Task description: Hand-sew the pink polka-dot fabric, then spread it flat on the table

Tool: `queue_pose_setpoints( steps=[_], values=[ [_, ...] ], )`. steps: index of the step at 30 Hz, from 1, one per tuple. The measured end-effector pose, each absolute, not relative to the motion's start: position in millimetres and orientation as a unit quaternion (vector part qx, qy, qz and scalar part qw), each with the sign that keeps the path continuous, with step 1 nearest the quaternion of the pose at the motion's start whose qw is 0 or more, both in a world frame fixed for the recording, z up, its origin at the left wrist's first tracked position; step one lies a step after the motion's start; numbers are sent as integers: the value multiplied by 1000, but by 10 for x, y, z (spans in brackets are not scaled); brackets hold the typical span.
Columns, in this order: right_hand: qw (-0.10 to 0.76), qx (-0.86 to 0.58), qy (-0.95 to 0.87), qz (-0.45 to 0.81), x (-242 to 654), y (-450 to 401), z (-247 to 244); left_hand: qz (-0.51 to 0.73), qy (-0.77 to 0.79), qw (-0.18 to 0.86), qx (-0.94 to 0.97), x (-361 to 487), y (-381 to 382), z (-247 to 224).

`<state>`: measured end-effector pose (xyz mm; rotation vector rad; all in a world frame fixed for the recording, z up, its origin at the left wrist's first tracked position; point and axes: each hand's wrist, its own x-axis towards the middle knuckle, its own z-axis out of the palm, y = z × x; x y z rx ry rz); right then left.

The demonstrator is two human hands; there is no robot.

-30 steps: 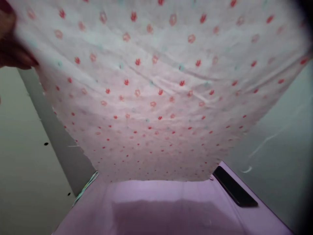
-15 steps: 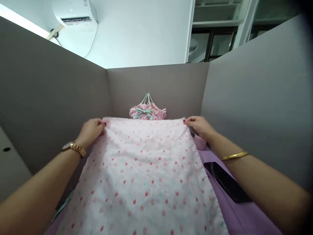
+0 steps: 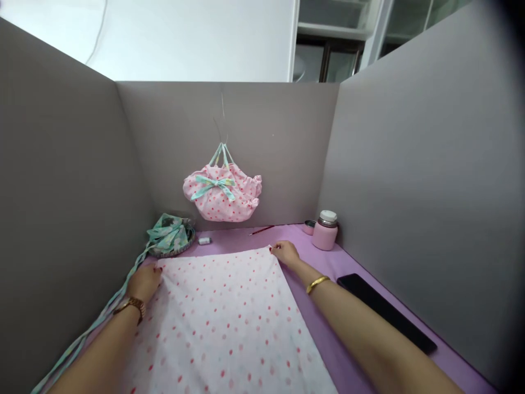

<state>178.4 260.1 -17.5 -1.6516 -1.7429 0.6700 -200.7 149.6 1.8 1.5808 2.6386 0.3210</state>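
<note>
A white cloth with red and pink dots (image 3: 229, 317) spreads over the purple tabletop (image 3: 320, 306). My left hand (image 3: 144, 282), with a watch on the wrist, pinches its far left corner. The far right corner is between the fingertips of my right hand (image 3: 285, 253), which wears a gold bangle. Beyond the cloth, a pink dotted fabric pouch (image 3: 223, 200) with a mint bow hangs by its straps against the grey back panel.
Mint floral fabric (image 3: 169, 234) lies in a round basket at the back left, its straps trailing forward. Nearby are a small white object (image 3: 204, 241), a dark red pencil (image 3: 261, 230), a pink jar (image 3: 325, 232) and a black flat device (image 3: 385, 311). Grey panels enclose three sides.
Both hands have lowered the cloth's far edge from a raised position toward the tabletop. The view has shifted, and the basket, the full pouch and the jar now show.
</note>
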Motion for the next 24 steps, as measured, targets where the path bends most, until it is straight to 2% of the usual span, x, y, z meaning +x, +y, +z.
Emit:
queue_pose_setpoints(
  steps=[5,11,14,17,18,20,24],
  values=[
    [254,-646,-689,208,1794,2642,-359,104,857,5,505,-1996,1526,-208],
    [287,-599,-736,127,1771,2331,-219,185,820,-61,539,-1486,1338,-208],
    [260,-494,-818,139,1584,1876,-267,179,718,-35,671,-928,1126,-335],
    [142,-305,-923,186,1495,1547,-402,103,564,75,816,-642,963,-474],
    [105,-293,-933,182,1515,1522,-442,92,577,90,807,-671,950,-498],
    [68,-365,-917,147,1605,1595,-505,94,638,93,759,-907,982,-509],
    [101,-427,-891,115,1765,1891,-587,108,736,74,665,-1633,1056,-454]
  ],
)
